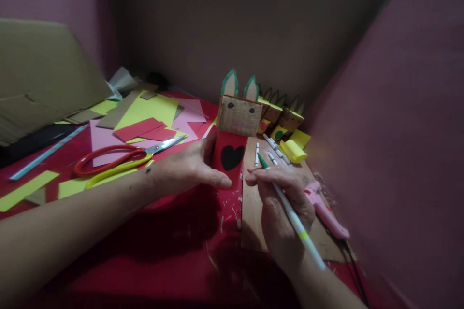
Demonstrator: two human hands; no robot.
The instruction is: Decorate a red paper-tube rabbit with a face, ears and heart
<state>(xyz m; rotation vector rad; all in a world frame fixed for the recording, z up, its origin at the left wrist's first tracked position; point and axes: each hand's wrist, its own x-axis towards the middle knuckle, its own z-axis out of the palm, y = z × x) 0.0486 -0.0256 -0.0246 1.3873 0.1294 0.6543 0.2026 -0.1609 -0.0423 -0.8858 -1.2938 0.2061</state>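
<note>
Upright in front of me is a cardboard animal figure [239, 116] with two green-edged ears, dark eyes, a faint pink mouth and a red body bearing a black heart. My left hand [197, 166] is closed around the side of that red body, thumb in front; its other fingers are partly hidden behind. In my right hand [284, 198] lies a white marker [302, 234] with a green tip pointing up and left. The tip is apart from the figure, to the right of the heart.
Scissors [119, 159] lie left on coloured paper [148, 111]. Right is a wooden board [252, 222] with markers [274, 147] and a pink glue gun [328, 212], its cord trailing. Smaller figures [281, 116] stand behind; a cardboard sheet [47, 72] leans far left.
</note>
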